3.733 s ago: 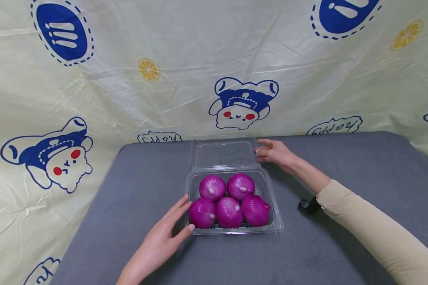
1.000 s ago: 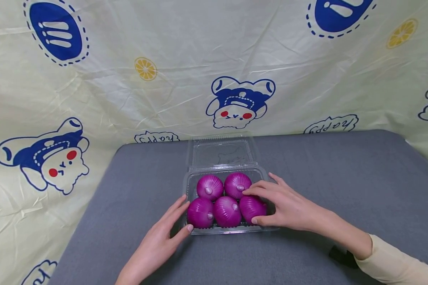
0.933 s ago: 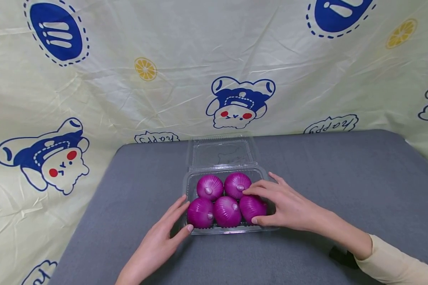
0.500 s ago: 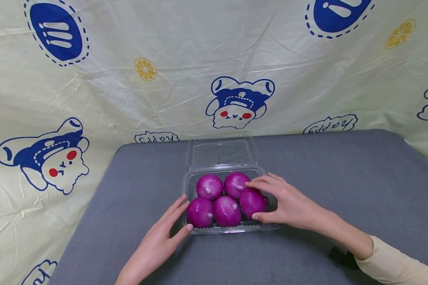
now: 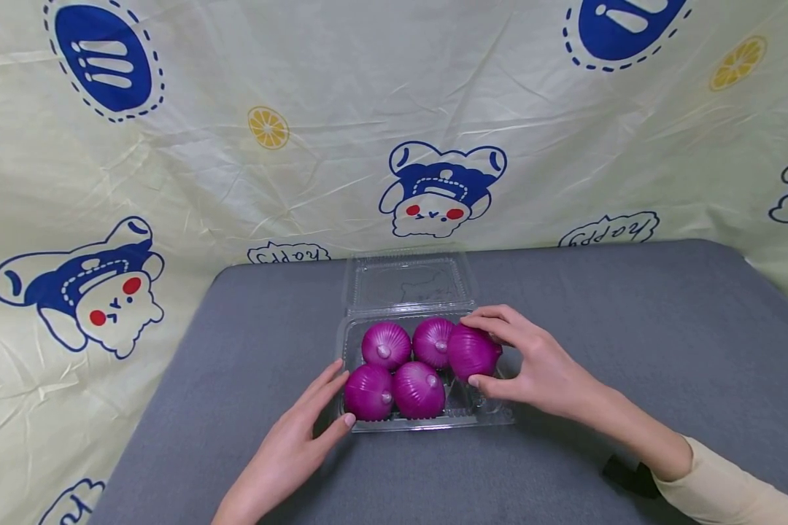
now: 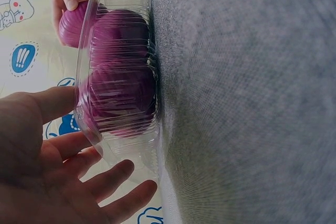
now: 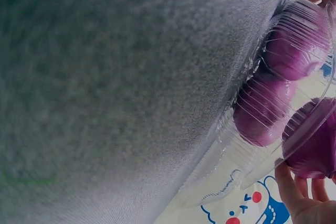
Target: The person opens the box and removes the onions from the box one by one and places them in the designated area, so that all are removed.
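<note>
A clear plastic clamshell box (image 5: 361, 425) stands on the table with its lid (image 5: 407, 284) folded back. Several purple onions sit in it, two at the back and two in front, among them the front left onion (image 5: 368, 392). My right hand (image 5: 538, 364) grips another onion (image 5: 473, 352) between thumb and fingers. In the right wrist view that held onion (image 7: 312, 145) is raised near the box's rim, above the bare front right spot. With fingers fairly straight, my left hand (image 5: 295, 445) touches the left wall of the box; the left wrist view shows its fingertips at the rim.
The grey cloth-covered table (image 5: 263, 328) reaches back to a cream curtain (image 5: 341, 87) printed with blue cartoon figures. A dark band (image 5: 630, 477) hangs under the right sleeve (image 5: 729, 481).
My right hand came from the lid to the front right onion, took hold of it, and has lifted it up and slightly back. My left hand stays at the box.
</note>
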`<state>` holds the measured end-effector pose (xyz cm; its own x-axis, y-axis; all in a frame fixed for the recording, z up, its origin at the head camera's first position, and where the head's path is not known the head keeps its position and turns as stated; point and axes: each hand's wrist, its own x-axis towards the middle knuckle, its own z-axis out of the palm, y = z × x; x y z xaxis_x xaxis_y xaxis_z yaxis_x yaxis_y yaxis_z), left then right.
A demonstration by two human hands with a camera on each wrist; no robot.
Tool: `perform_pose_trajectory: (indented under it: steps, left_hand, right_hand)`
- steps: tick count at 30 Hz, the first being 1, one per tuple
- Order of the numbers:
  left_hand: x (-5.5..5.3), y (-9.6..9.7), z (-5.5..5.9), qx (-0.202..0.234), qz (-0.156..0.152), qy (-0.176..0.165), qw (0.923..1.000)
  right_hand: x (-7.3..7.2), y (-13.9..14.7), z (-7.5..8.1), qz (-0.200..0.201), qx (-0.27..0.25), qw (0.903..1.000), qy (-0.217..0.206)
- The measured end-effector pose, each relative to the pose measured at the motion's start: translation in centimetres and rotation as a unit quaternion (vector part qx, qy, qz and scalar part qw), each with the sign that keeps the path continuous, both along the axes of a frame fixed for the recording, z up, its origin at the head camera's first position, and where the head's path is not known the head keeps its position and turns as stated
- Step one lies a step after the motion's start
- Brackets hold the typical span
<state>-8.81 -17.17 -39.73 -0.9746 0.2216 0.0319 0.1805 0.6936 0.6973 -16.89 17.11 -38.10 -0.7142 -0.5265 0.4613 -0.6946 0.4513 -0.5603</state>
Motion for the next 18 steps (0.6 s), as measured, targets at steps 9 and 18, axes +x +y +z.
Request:
perform_pose_trajectory:
  steps: [9, 18]
  left_hand:
    - [0.0, -0.1, 0.0, 0.004, -0.003, -0.006, 1.0000]
    - [0.0, 0.0, 0.1, 0.007, -0.001, -0.011, 0.9999]
  right_hand:
    - [1.2, 0.1, 0.7, -0.051, -0.042, 0.9971, -0.037]
    - [3.5, 0.1, 1.2, -0.126, -0.086, 0.9850, -0.081]
